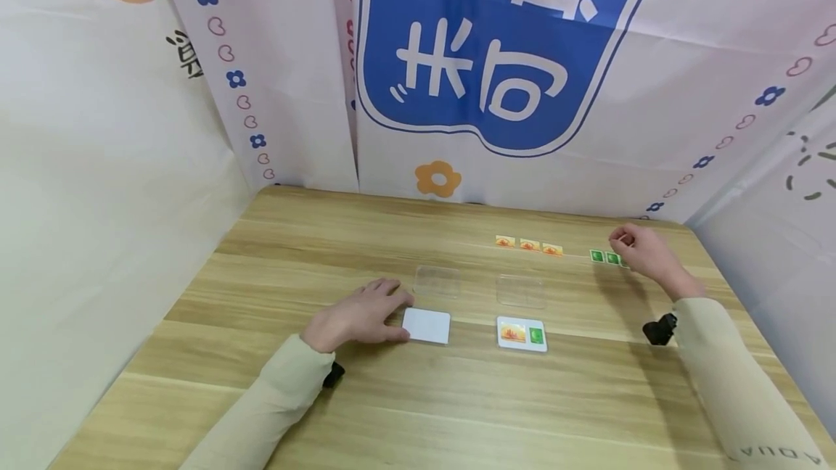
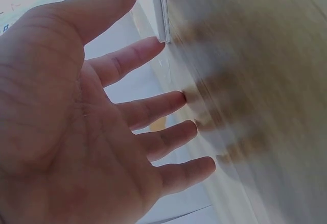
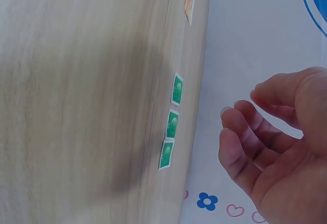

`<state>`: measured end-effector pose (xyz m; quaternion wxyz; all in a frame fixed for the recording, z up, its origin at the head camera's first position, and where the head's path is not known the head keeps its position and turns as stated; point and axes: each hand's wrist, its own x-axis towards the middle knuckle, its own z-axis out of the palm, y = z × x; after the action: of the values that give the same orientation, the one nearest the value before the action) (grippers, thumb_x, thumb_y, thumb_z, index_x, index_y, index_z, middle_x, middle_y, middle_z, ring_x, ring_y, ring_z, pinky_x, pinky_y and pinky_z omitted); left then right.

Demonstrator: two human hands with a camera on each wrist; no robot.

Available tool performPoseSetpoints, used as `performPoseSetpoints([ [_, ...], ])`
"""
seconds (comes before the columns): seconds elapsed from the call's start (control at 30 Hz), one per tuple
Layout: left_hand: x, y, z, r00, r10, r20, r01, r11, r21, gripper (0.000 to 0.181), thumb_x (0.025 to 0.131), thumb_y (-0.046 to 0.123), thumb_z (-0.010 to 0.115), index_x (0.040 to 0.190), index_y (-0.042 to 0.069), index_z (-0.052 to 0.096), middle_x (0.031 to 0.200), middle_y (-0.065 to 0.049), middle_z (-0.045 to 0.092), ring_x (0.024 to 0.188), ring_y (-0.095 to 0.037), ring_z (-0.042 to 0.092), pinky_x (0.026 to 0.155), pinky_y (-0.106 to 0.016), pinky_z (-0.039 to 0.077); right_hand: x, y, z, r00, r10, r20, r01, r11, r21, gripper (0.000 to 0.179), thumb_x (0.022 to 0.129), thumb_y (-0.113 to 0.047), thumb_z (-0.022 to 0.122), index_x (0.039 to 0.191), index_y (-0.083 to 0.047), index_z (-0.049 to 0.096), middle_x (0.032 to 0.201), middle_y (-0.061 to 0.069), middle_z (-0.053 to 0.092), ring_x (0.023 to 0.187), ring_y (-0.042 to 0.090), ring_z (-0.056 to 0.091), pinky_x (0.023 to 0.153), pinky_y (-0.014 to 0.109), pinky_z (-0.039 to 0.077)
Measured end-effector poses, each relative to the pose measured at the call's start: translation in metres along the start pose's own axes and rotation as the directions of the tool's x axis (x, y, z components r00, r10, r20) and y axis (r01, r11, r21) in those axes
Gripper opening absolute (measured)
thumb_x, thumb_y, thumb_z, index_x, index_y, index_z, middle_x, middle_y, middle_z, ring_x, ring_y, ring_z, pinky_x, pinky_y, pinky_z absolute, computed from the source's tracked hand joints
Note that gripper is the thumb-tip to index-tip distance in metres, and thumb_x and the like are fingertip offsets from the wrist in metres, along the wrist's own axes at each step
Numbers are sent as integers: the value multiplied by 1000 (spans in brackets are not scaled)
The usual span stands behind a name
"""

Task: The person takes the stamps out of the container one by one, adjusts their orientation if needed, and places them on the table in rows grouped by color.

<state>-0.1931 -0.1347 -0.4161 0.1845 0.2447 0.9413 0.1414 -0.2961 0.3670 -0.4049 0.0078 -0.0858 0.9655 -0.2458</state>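
Note:
My left hand (image 1: 366, 312) lies low at the left of a blank white card (image 1: 427, 326), fingers extended. Its thumb and index finger are at the card's left edge; in the left wrist view the index fingertip meets the card's corner (image 2: 162, 22). Over the table's far right, my right hand (image 1: 643, 252) hovers with loosely curled fingers and nothing visible between them. Below it is a row of three small green stamp-like pieces (image 3: 172, 124), the last partly hidden by the hand in the head view. A second white card (image 1: 520, 347) bears one orange and one green piece.
Two clear plastic rectangles (image 1: 437, 281) lie beyond the cards, one behind each. Three orange-and-yellow stamp-like pieces (image 1: 529, 245) form a row near the back edge of the wooden table (image 1: 418, 405). Printed cloth walls (image 1: 294, 93) stand around the back and sides.

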Motion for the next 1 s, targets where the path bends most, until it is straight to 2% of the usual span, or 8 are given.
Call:
performPoseSetpoints([
  [0.27,0,3,-8,1000,0,-13,0,1000,24,53,93,42,65,139,20,51,156,-17,34,147,-39,26,117,-60,23,-4,-10,4,999,-49,-17,49,998,-29,26,99,-17,52,111,4,62,97,22,67,74,20,63,61,30,48],
  [0.5,1,7,-9,1000,6,-16,-6,1000,28,56,95,43,62,143,18,47,156,-16,35,146,-36,28,117,-58,25,-7,-18,10,994,-103,-30,102,994,-25,24,98,-14,53,109,5,63,94,20,68,77,22,63,62,27,48],
  [0.73,8,15,-6,999,34,-38,-32,998,54,55,95,42,61,143,17,48,152,-12,41,143,-34,34,115,-56,30,-8,-29,11,991,-129,-25,129,992,-11,23,98,-15,54,107,3,63,92,18,69,70,13,62,62,29,48],
  [0.87,13,20,-5,998,49,-36,-47,997,64,54,96,43,61,142,18,48,149,-10,43,142,-32,36,114,-55,31,-11,-34,14,987,-156,-41,156,988,-9,21,97,-15,55,104,2,65,90,17,70,71,14,62,64,29,49],
  [1.0,17,24,-5,998,56,-33,-54,996,76,53,96,44,59,142,19,47,148,-7,44,142,-30,36,114,-55,31,-16,-38,15,989,-144,-39,145,989,10,20,98,-15,55,106,1,64,92,17,69,72,16,61,62,28,50],
])
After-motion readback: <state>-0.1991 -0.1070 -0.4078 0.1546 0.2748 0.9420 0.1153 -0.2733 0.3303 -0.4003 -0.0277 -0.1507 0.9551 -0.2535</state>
